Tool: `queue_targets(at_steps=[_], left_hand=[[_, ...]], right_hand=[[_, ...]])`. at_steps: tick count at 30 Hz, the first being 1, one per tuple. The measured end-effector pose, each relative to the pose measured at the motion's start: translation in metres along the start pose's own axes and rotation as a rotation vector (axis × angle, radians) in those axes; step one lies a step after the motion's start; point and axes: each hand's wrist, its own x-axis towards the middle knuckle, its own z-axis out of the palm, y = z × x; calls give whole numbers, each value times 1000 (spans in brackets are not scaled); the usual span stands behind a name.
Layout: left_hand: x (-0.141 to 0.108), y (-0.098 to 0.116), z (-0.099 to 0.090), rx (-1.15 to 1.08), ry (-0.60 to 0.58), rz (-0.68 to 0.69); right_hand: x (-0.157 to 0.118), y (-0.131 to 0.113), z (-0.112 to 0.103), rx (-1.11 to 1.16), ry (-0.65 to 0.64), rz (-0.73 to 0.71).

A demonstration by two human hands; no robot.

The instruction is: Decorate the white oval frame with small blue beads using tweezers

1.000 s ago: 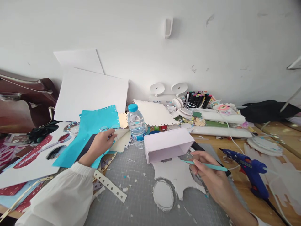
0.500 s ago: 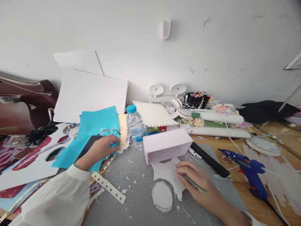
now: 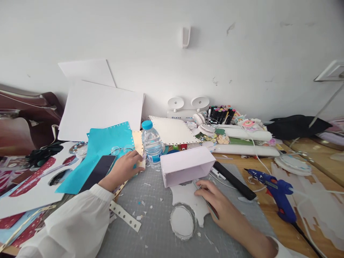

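Across the near part of a grey cutting mat (image 3: 139,247), one white oval piece (image 3: 182,222) is lying just beside one white sheet with curved cut-outs (image 3: 182,195). To its left, one strip punched with stars (image 3: 126,216) is lying at a slant. Over the sheet's right side the right hand (image 3: 211,200) is curling its fingers closed around one slim tool (image 3: 213,210), which is mostly hiding under the palm. Farther right, one blue glue gun (image 3: 278,191) is resting on the wooden table (image 3: 264,163), and one black bar (image 3: 235,181) is lying between it and the hand. One white box (image 3: 188,159) is standing at the sheet's far edge, its open side facing the person. Left of the box, the left hand (image 3: 126,166) is hovering or resting half open over papers, fingers bent and thumb apart; whether it is pinching anything, one cannot tell. One dark phone (image 3: 96,175) and one pair of glasses (image 3: 122,149) are lying near it on blue paper (image 3: 106,139). One water bottle (image 3: 152,143) is standing upright between hand and box. Beyond, two white rolls (image 3: 247,149) are lying lengthwise, two round lamp heads (image 3: 175,103) are facing forward, two white boards (image 3: 99,107) are leaning against the wall, and one hook (image 3: 185,37) is projecting above.
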Motion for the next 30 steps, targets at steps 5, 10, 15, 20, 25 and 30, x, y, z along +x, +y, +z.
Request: queue_targets(at_steps=[5,10,15,20,25,30], left_hand=[[1,-20,3,-22,-11,-33],[0,-17,-2,51,-10,-19],[7,1,2,144,-23,-2],[16,-4,7,171,10,-74],[16,-12,0,73,-45,18],[6,-4,-5,-47,-87,76]], right_hand=[[1,-2,0,35,4,6],[2,-4,-1,44,23,4],[3,-6,-1,51,36,-10],[4,-9,-4,68,29,-11],[4,-9,-3,73,29,-12],[4,-9,-2,83,61,-29]])
